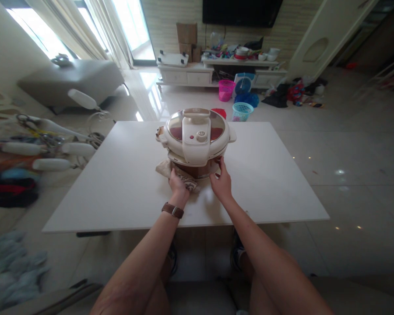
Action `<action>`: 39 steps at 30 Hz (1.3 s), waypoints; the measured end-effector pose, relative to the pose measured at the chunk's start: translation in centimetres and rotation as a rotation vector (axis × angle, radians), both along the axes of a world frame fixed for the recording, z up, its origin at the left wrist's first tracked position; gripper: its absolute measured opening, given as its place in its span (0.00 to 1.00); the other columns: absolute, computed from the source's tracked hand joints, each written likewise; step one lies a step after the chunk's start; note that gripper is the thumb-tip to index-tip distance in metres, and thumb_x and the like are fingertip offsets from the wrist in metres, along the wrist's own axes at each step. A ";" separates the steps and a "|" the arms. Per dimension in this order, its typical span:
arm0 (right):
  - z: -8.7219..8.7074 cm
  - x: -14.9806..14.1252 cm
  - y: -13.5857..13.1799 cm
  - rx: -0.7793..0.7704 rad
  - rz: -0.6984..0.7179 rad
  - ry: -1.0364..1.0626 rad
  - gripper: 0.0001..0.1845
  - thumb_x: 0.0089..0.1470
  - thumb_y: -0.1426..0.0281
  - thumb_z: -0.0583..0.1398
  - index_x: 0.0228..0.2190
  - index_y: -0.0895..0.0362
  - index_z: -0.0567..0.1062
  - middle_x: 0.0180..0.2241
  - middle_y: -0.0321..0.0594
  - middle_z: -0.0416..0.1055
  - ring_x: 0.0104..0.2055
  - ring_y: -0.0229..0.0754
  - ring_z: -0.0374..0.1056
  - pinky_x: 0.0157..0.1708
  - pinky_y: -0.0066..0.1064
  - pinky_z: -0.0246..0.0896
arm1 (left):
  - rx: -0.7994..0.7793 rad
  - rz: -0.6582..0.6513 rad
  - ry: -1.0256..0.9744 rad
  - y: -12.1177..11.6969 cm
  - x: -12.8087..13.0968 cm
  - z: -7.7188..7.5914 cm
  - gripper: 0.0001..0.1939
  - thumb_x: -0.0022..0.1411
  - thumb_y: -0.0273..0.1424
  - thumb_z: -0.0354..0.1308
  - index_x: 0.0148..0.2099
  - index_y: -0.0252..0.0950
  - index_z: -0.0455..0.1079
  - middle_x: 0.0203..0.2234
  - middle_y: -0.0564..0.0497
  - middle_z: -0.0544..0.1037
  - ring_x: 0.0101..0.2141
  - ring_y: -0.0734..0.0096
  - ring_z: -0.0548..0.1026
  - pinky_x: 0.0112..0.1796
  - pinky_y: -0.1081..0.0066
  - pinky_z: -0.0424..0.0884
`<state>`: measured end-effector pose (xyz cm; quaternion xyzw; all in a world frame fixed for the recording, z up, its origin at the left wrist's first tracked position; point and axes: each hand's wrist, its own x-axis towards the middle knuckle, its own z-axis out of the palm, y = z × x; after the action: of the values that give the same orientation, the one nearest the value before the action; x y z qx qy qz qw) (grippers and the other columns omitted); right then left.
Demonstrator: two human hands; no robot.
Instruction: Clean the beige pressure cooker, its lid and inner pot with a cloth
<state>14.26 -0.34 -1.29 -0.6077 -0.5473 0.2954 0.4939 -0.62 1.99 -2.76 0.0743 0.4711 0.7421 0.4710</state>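
A bright living room with a white table (269,183), and a cream cooker (198,151) on it between two hands.

The cooker stands near the middle of the table, its lid on, a knob and a small red button on the lid's front band; the left hand (179,183) is curled around a patterned cloth (164,168) against the cooker's lower left side, a brown watch strap (172,210) on the wrist, while the right hand (221,181) is partly open at the lower right side, thumb and forefinger spread, though whether it grips anything I cannot tell; beyond the table, a pink basket (226,90) and a blue basket (243,113) stand on the shiny floor (348,153).
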 end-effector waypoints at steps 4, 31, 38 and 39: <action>0.0 0.0 0.0 0.002 0.000 -0.006 0.49 0.53 0.69 0.60 0.74 0.53 0.55 0.67 0.46 0.71 0.68 0.56 0.68 0.58 0.48 0.76 | -0.110 0.063 -0.071 -0.7 0.4 2.0 0.18 0.70 0.39 0.55 0.55 0.34 0.74 0.55 0.40 0.80 0.53 0.58 0.81 0.57 0.57 0.76; -0.4 0.1 0.0 0.020 -0.019 -0.042 0.51 0.52 0.68 0.60 0.75 0.53 0.55 0.65 0.46 0.73 0.63 0.55 0.72 0.55 0.45 0.78 | -0.097 0.088 0.015 -1.3 0.1 3.0 0.17 0.69 0.38 0.57 0.54 0.33 0.76 0.52 0.40 0.82 0.55 0.54 0.80 0.59 0.54 0.75; -0.3 0.3 -0.1 0.026 -0.012 -0.044 0.50 0.53 0.68 0.60 0.75 0.54 0.55 0.68 0.48 0.70 0.65 0.55 0.71 0.57 0.47 0.76 | -0.171 0.001 -0.140 -0.4 -0.2 1.2 0.15 0.70 0.38 0.55 0.51 0.35 0.76 0.51 0.41 0.82 0.51 0.58 0.82 0.56 0.58 0.77; -0.3 0.4 -0.1 0.030 -0.013 -0.043 0.50 0.53 0.68 0.60 0.75 0.53 0.55 0.68 0.48 0.70 0.65 0.55 0.71 0.57 0.47 0.76 | -0.165 -0.003 -0.155 -0.3 -0.3 1.2 0.15 0.70 0.39 0.55 0.50 0.36 0.76 0.50 0.42 0.83 0.51 0.58 0.82 0.55 0.59 0.78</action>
<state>14.62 -0.40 -1.64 -0.6100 -0.5582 0.2708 0.4929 -0.97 1.65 -1.55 -0.0217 0.4929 0.7035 0.5116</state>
